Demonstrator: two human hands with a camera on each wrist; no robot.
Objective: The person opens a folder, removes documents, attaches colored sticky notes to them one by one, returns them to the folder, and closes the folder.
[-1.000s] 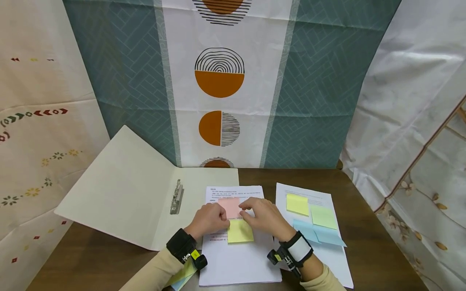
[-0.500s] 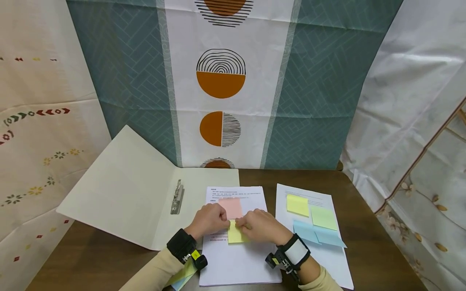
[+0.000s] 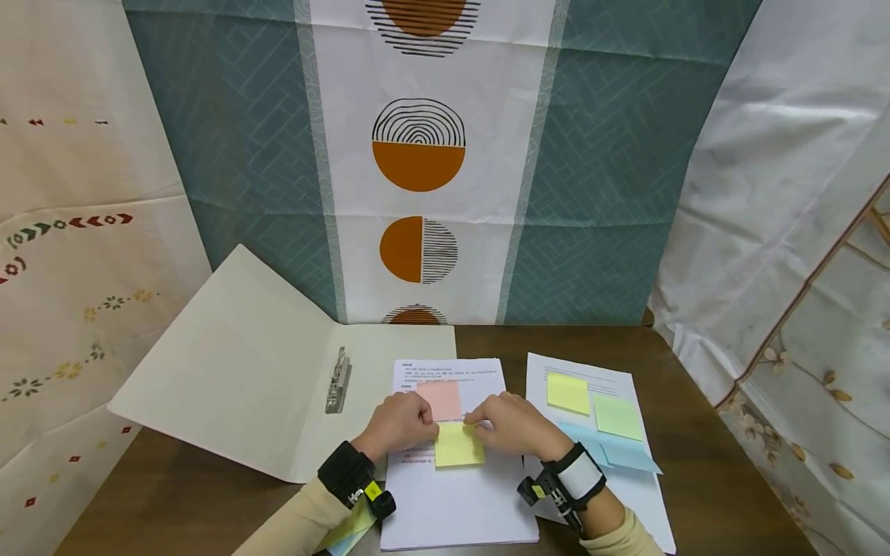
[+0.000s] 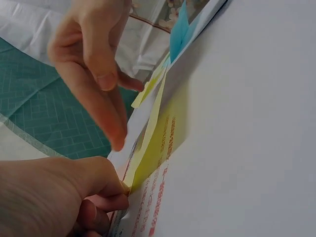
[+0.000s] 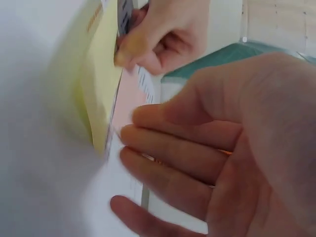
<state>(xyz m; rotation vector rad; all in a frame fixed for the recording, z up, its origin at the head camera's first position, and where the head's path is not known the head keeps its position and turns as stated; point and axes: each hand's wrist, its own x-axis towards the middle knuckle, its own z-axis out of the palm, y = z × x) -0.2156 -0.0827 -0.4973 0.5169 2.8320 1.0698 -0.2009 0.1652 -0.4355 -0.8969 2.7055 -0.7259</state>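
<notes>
A yellow sticky note (image 3: 460, 445) lies on the stack of printed paper (image 3: 459, 510), just below a pink sticky note (image 3: 439, 399). My left hand (image 3: 398, 423) pinches its upper left corner between thumb and curled index finger, and the left wrist view shows the note's lower part standing off the page. Close to the upper right corner is my right hand (image 3: 513, 424); in the right wrist view its fingers (image 5: 173, 150) are loosely bent, holding nothing and apart from the yellow note (image 5: 101, 84).
An open white folder (image 3: 236, 371) with a metal clip (image 3: 338, 381) lies to the left, partly under the stack. To the right, another sheet (image 3: 619, 506) bears yellow, green and blue sticky notes. More sticky notes (image 3: 348, 533) lie beneath my left forearm.
My right hand came down to the yellow note's upper right corner, its fingers over the note, then drew back a little to the right. My left hand stayed in place.
</notes>
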